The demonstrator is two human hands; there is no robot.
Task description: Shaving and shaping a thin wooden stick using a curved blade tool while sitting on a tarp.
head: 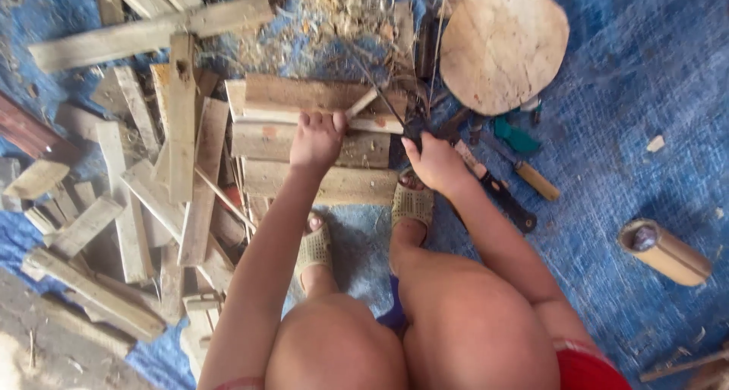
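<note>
Bamboo strip thin, pale | left hand gripping it | right hand clasping dark blade | rough planks

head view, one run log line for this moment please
left hand: grips short pale wooden stick | right hand: holds thin dark blade | under hands: stacked rough wooden planks | floor: blue tarp
</note>
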